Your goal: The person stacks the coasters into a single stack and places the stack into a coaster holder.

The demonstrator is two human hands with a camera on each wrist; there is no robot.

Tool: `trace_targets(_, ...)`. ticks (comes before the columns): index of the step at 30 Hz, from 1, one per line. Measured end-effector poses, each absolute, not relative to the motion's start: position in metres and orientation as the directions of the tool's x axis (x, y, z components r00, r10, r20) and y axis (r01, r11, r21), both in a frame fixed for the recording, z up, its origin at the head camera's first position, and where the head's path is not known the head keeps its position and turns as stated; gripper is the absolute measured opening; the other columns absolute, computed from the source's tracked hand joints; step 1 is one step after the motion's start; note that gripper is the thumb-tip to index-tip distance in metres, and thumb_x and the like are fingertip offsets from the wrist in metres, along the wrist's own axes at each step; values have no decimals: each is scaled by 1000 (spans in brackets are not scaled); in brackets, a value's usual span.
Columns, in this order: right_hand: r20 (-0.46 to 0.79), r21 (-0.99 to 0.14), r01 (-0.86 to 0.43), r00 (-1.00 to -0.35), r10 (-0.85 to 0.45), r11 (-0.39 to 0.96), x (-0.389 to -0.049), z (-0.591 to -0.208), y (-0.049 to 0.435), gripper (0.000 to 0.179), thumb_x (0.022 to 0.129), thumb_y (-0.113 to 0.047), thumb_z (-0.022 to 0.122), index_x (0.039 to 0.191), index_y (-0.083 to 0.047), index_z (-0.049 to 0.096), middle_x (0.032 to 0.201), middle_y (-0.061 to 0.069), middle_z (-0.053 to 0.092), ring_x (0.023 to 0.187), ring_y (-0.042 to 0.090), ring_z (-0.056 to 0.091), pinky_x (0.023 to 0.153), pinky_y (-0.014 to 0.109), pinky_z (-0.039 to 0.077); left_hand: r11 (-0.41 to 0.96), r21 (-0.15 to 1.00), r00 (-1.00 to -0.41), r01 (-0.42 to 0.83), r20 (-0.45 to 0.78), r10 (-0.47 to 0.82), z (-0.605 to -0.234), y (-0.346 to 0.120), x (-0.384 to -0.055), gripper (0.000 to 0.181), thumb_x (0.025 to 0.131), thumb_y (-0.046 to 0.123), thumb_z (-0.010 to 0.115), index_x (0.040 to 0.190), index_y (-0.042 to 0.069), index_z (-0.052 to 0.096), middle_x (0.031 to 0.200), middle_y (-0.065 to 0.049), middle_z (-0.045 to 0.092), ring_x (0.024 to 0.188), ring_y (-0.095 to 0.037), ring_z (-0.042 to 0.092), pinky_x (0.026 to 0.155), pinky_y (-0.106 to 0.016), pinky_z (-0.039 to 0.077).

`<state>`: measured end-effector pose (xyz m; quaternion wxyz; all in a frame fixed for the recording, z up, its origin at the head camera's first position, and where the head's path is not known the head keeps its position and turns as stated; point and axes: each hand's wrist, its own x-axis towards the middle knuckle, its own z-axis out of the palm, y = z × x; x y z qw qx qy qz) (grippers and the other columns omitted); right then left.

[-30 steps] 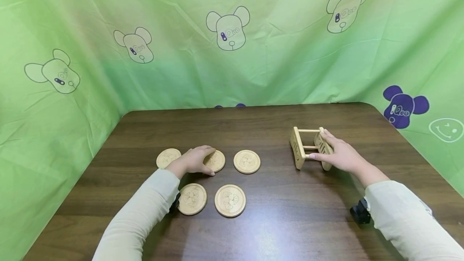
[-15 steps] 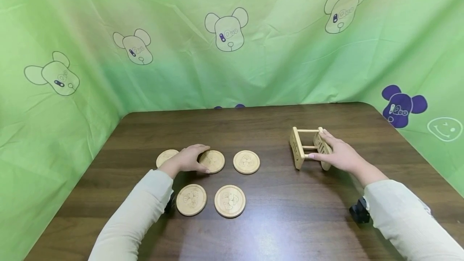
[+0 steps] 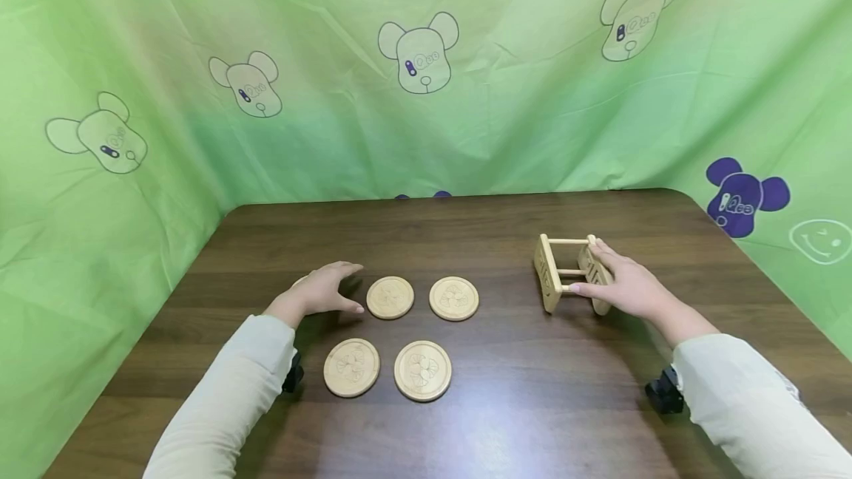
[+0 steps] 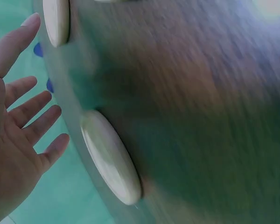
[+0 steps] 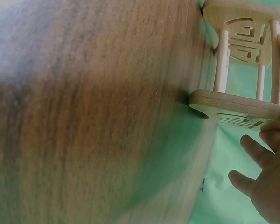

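Note:
My left hand [image 3: 319,292] hovers over the far-left round wooden coaster, hiding nearly all of it in the head view. Its fingers and thumb are spread and hold nothing; the left wrist view shows them apart from the pale coaster [image 4: 111,158]. Just right of that hand lies another coaster [image 3: 390,297], with a leaf pattern cut into its top. On the right, my right hand [image 3: 626,285] grips a small wooden coaster rack [image 3: 549,276] by its right end panel, thumb by the front rod. The rack stands on the table with nothing between its panels.
More coasters lie flat on the dark wooden table [image 3: 506,390]: one in the back row [image 3: 454,298], and a front-left one [image 3: 352,367] beside a front-right one [image 3: 423,370]. A green printed cloth [image 3: 506,131] hangs behind and beside the table.
My left hand has moved left, off the middle back coaster and over the far-left one, with nothing in it. The right hand and the rack have stayed in place.

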<state>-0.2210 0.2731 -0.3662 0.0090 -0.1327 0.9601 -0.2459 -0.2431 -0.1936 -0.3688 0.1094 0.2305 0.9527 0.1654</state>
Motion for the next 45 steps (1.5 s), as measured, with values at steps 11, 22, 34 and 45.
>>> trace_targets(11, 59, -478, -264, -961, -269, 838, -220, -369, 275, 89, 75, -45, 60, 132, 9, 19, 137, 26, 11, 117, 49, 18, 89, 57, 18, 883, 343, -917, 321, -121, 381, -373, -221, -240, 74, 71, 35, 68, 129, 1, 38, 129, -22, 35, 117, -39, 29, 87, -61, 19)
trace_targets(22, 77, -470, -279, -958, -276, 837, -221, -366, 275, 89, 75, -44, 61, 132, 10, 19, 137, 26, 11, 117, 49, 19, 90, 56, 18, 909, 323, -939, 263, -129, 318, -375, -239, -236, 74, 69, 35, 69, 126, -2, 40, 126, -24, 37, 114, -43, 30, 81, -62, 24)
trace_targets(34, 75, -461, -274, -960, -271, 844, -218, -367, 274, 89, 75, -45, 61, 132, 10, 20, 137, 27, 11, 116, 50, 19, 90, 57, 18, 915, 315, -941, 251, -143, 308, -379, -240, -236, 72, 69, 33, 70, 124, -3, 41, 125, -26, 37, 112, -45, 31, 79, -65, 24)
trace_targets(45, 79, -487, -266, -962, -261, 832, -217, -367, 275, 90, 74, -45, 61, 133, 9, 19, 138, 25, 11, 118, 47, 18, 91, 55, 17, 889, 348, -929, 297, -112, 354, -385, -243, -239, 70, 68, 25, 72, 122, -9, 42, 122, -29, 38, 111, -45, 32, 89, -50, 28)
